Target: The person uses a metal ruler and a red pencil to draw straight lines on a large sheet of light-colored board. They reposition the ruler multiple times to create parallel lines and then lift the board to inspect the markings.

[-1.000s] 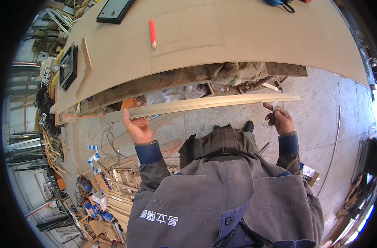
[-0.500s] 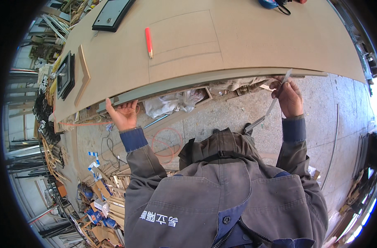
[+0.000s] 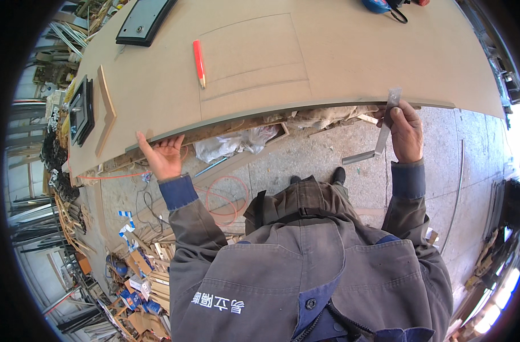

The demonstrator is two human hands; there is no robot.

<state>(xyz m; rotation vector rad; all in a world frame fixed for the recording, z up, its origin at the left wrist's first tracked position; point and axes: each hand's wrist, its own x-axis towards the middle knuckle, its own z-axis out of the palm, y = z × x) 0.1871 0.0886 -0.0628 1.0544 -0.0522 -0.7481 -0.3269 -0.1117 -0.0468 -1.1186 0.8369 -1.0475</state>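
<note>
A long thin grey metal strip runs along the front edge of a tan board. My left hand is closed on its left part, thumb above the edge and fingers beneath. In my right hand is a metal try square, pinched between thumb and fingers. Its blade stands up over the board's edge, and its other arm points left below. The right fingers are at the strip too; whether they grip it is hidden. A red pencil lies on the board beside a drawn rectangular outline.
Two black-framed panels and an angled wood piece lie at the board's left. A blue tool sits at the far right. Below are white plastic sheeting, a red hose and wood offcuts.
The metal strip has turned from showing its broad face to lying narrow along the board's edge. My right hand has tilted the try square, bringing its broad blade into view.
</note>
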